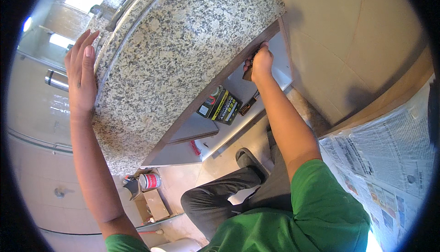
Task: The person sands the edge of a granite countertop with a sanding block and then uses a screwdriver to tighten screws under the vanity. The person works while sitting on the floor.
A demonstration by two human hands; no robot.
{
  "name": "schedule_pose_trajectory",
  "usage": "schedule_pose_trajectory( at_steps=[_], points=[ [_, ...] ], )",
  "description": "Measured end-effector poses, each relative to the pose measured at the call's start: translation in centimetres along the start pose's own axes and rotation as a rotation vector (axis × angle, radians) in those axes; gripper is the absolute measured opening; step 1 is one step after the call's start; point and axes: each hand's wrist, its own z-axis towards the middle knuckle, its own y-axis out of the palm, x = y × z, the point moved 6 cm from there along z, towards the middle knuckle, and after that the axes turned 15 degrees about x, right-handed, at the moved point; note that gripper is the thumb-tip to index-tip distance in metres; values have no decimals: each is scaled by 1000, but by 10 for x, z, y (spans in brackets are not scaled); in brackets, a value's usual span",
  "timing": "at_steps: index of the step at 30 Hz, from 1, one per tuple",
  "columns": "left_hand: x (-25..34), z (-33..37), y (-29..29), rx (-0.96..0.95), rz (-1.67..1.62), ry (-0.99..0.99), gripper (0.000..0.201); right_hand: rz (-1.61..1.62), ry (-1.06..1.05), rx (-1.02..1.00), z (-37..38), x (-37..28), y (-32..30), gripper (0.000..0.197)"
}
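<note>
My left hand point(82, 75) rests against the left edge of the speckled granite countertop point(192, 36), its fingers stretched out and holding nothing. Under the counter's right edge, my right hand point(262, 64) reaches into the open white cabinet point(284, 71). Its fingers are curled around a small dark-and-brown thing point(248, 74), whose kind is mostly hidden by the hand and the counter's edge. Near that hand in the cabinet stand a black-and-yellow adhesive tin point(225, 107) and a small dark box with orange marks point(248, 106).
A grey board point(195, 133) and a red item point(195, 148) lie lower in the cabinet. On the floor are a white-and-red can point(150, 181) and a cardboard box point(156, 205). Glass panels stand left, a tiled wall point(339, 36) right; newspaper point(389, 160) covers a surface at lower right.
</note>
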Motion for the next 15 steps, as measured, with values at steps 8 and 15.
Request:
schedule_pose_trajectory(
  at_steps=[8,15],
  points=[
    [2,2,2,11,-10,17,58,10,-6,-98,7,3,-10,52],
    [-15,1,0,32,-43,35,57,74,12,-238,-2,5,-25,51]
  ],
)
